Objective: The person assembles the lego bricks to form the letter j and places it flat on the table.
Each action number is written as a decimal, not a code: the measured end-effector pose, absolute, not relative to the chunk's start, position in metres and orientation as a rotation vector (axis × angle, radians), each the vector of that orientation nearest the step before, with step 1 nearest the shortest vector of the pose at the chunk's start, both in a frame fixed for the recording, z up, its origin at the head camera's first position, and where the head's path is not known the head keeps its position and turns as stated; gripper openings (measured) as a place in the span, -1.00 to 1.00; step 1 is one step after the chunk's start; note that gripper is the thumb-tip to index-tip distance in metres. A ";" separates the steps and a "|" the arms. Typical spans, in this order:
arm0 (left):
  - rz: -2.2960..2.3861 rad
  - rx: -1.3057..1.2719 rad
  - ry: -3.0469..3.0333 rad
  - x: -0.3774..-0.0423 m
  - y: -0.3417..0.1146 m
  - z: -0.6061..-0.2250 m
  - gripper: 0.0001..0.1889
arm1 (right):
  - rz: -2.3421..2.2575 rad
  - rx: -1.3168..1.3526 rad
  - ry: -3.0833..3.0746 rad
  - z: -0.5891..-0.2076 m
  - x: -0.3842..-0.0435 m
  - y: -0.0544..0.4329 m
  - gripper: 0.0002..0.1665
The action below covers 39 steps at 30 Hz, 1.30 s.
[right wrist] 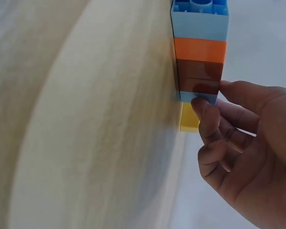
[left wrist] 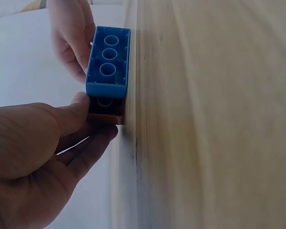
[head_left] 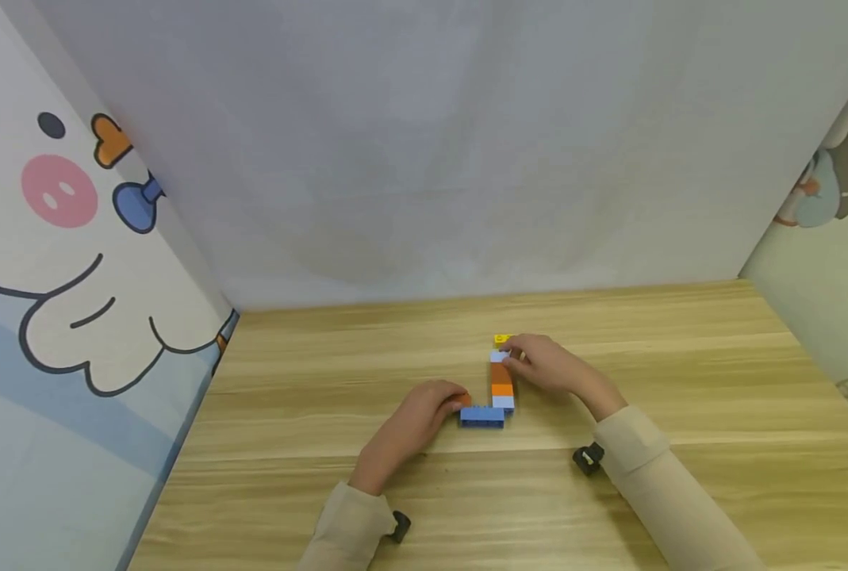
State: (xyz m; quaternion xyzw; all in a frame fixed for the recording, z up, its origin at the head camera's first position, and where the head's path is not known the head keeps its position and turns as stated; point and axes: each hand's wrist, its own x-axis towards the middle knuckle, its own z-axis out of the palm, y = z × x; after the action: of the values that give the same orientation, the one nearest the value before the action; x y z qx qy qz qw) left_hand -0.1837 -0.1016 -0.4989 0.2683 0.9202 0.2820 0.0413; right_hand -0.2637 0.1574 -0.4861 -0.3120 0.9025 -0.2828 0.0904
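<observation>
My left hand [head_left: 418, 414] pinches a small reddish-brown building brick [left wrist: 106, 118] between thumb and fingers. That brick touches the end of a blue brick [head_left: 482, 422], whose hollow underside faces the left wrist camera. To its right runs a joined column of bricks, with a light blue brick [head_left: 503, 403], an orange brick [right wrist: 200, 49], brown bricks [right wrist: 199, 76] and another light blue brick [right wrist: 190, 97]. At the column's far end my right hand [head_left: 552, 366] holds it between thumb and index finger. A yellow brick [head_left: 502, 339] sits just beyond, partly hidden by the right fingers.
The bricks lie on a wood-grain table [head_left: 309, 349]. A pale grey curtain-like backdrop [head_left: 452, 159] rises behind its far edge. Panels with cartoon drawings stand at the left [head_left: 59, 301] and right [head_left: 838, 317]. Dark straps or mounts [head_left: 588, 458] hang by both sleeves.
</observation>
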 end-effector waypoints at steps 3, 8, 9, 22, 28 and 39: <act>0.867 0.820 2.805 -0.184 -0.103 -0.499 -0.70 | -0.832 -0.876 2.710 -0.486 -0.265 0.158 -0.64; 0.870 0.817 2.788 -0.185 -0.103 -0.499 -0.70 | -0.858 -0.762 2.845 -0.486 -0.269 0.159 -0.79; 0.866 0.816 2.788 -0.185 -0.103 -0.499 -0.69 | -0.854 -0.748 2.874 -0.486 -0.270 0.159 -0.82; 0.843 0.793 2.784 -0.190 -0.100 -0.498 -0.69 | -0.792 -0.726 2.929 -0.496 -0.294 0.158 -0.78; 0.866 0.790 2.780 -0.189 -0.099 -0.498 -0.71 | -0.767 -0.733 2.900 -0.493 -0.298 0.153 -0.83; 0.846 0.769 2.778 -0.190 -0.099 -0.499 -0.70 | -0.749 -0.742 2.800 -0.487 -0.306 0.149 -0.84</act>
State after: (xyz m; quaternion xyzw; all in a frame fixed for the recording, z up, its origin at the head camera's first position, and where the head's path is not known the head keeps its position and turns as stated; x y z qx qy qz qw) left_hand -0.1902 -0.0988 -0.4991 0.2554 0.9226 0.2809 0.0687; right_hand -0.3063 0.1485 -0.4867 -0.2474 0.9332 -0.2497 0.0749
